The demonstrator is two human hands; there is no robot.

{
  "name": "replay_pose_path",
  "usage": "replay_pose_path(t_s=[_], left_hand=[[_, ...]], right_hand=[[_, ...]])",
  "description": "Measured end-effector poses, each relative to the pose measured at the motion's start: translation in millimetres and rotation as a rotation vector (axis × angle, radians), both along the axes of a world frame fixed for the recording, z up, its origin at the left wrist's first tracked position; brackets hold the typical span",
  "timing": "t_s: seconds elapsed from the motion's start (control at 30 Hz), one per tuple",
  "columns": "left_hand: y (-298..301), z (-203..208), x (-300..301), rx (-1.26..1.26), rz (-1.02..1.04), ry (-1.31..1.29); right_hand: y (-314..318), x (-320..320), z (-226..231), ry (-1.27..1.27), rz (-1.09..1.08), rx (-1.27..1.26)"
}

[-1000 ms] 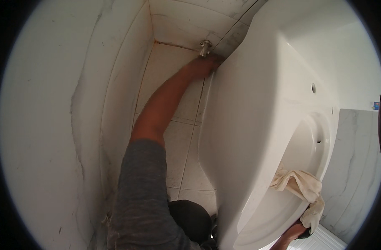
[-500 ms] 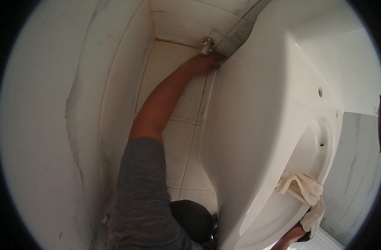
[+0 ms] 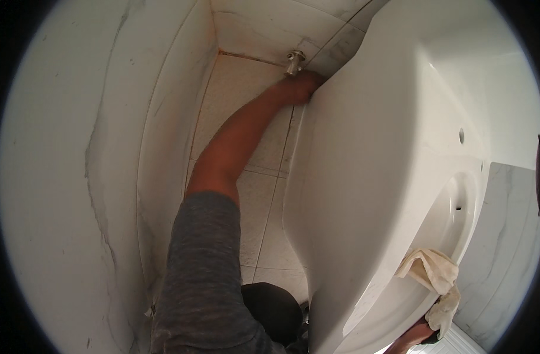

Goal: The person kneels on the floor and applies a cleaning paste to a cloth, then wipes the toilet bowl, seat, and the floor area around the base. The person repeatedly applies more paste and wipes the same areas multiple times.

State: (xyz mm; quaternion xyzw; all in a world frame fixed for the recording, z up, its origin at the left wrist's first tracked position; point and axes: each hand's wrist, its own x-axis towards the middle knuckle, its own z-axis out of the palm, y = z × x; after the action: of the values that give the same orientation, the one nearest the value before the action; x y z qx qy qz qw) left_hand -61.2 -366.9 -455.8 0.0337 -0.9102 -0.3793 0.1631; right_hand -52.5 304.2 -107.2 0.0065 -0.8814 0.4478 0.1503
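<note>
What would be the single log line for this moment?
left hand: behind washbasin, beside wall valve | right hand: at basin rim, near cloth

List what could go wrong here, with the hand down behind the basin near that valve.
1. The left hand is wedged between the basin and the floor tiles, beside the metal valve; it might get pinched or scraped if the basin shifts.
2. Its fingers are hidden behind the basin, so the work is blind and a grip may slip.
3. The cloth hangs over the rim near the right hand and may slide off.
</note>
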Motion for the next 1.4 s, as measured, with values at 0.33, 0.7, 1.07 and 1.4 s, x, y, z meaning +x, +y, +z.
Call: replay_pose_path(t_s=[0.33, 0.7, 1.07, 1.4], left_hand=[[-14, -21, -11, -0.113, -0.076, -0.016], [-11, -7, 25, -0.035, 0.032, -0.192], [3, -4, 50, -0.166, 0.158, 0.038], [30, -18, 52, -0.224, 0.336, 0.021]], right_hand=[[1, 1, 2, -0.009, 0.008, 0.029], [3, -2, 3, -0.014, 0.036, 0.048], [6, -10, -1, -0.016, 0.075, 0.062], [9, -18, -7, -0.013, 0.112, 0.060]])
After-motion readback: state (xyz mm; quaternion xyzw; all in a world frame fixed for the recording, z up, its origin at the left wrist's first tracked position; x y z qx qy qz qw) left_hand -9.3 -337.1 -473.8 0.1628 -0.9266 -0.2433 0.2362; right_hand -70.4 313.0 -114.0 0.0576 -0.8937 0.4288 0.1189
